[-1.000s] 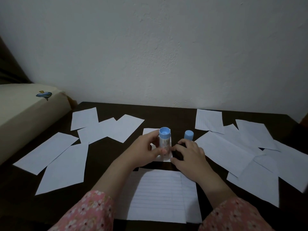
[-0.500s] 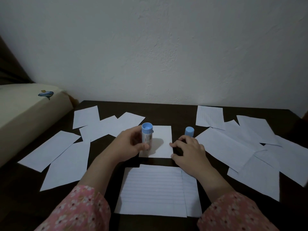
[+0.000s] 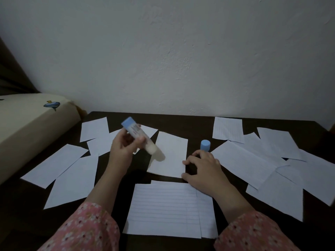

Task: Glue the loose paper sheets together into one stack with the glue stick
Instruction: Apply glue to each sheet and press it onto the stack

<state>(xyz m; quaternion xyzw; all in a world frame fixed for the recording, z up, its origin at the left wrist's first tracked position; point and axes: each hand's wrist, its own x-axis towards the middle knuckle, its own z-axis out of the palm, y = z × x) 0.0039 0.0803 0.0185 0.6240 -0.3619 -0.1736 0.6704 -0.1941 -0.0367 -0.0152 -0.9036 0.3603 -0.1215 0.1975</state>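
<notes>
bed: i see a beige bed point(image 3: 27, 127) left of the dark table point(image 3: 181, 122).
wall: pale, behind the table.
left hand: my left hand point(image 3: 123, 147) grips the tilted glue stick point(image 3: 138, 135).
sheet: small sheet point(image 3: 168, 154), right hand point(image 3: 203, 169) fingertips curled on its edge.
cap: cap point(image 3: 205, 145) upright beside it.
papers: papers point(image 3: 253, 160) scattered right.

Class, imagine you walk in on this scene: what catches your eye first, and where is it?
The glue stick, tilted in the left hand, uncapped tip aimed at the small sheet mid-table. The right hand touches that sheet's right edge, the blue cap upright just behind it. White sheets lie scattered on both sides of the dark table.
</notes>
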